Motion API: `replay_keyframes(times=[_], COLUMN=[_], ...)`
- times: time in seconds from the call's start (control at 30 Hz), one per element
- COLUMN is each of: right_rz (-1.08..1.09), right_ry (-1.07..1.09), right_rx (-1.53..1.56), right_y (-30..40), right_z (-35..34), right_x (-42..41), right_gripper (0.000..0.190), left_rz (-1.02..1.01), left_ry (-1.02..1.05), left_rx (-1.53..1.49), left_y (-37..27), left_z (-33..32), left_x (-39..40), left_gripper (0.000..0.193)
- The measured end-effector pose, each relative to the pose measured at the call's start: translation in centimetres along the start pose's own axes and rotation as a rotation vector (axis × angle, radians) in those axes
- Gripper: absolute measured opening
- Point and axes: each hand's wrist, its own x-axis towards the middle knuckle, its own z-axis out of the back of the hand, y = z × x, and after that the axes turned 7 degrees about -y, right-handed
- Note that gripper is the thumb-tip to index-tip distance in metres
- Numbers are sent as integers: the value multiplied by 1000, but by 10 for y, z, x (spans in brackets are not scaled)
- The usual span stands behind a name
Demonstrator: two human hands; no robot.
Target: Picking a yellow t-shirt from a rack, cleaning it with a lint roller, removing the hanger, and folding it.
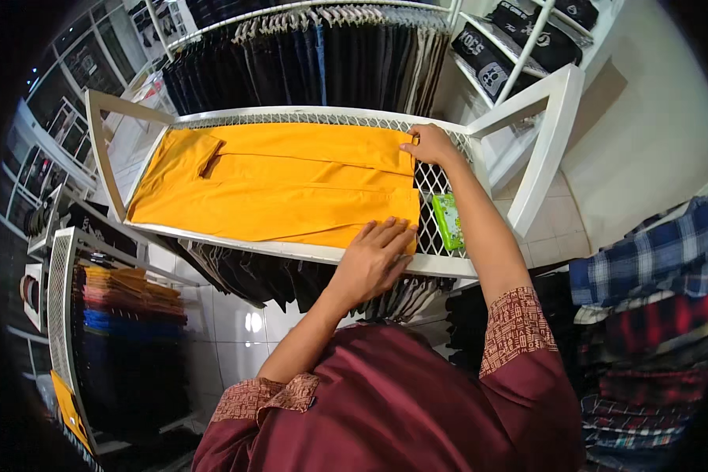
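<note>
A yellow short-sleeved shirt [271, 183] lies spread lengthwise across a white metal-mesh rack top [439, 180]. One sleeve [189, 150] is folded over near its left end, and long creases run along the body. My left hand [377, 253] rests palm down on the near right corner of the cloth, its fingers slightly spread. At the far right corner, the thumb and fingers of my right hand [429, 144] pinch the shirt's edge. A green plastic packet [448, 221] lies on the mesh beside my right forearm, which partly covers it.
White frame posts rise at the rack's left [103, 159] and right [557, 135] ends. Behind hangs a rail of dark trousers [307, 68]. Folded plaid shirts [649, 248] are stacked at right; a shelf of folded clothes [133, 301] stands at left. More garments hang below the rack.
</note>
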Motion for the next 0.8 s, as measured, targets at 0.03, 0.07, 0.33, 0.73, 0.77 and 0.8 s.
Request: replay_keyframes(times=[0.03, 0.07, 0.33, 0.73, 0.77, 0.8], right_rz=[6, 24, -53, 56, 105, 104], right_ry=[6, -22, -71, 341, 264, 265], right_rx=[3, 33, 249, 1096, 983, 964], right_y=[-6, -13, 10, 137, 158, 165], right_z=[-2, -4, 10, 63, 57, 49], right_x=[5, 9, 24, 62, 67, 81], right_gripper=[48, 47, 38, 38, 33, 31], left_rz=[52, -9, 577, 765, 772, 781], left_ry=[-34, -85, -295, -1158, -1194, -1214], left_rx=[-49, 21, -408, -934, -901, -916], left_y=[0, 1, -10, 89, 101, 112], left_z=[1, -1, -4, 97, 106, 113], left_x=[-2, -2, 9, -11, -19, -18], left_gripper=[40, 34, 15, 17, 17, 17])
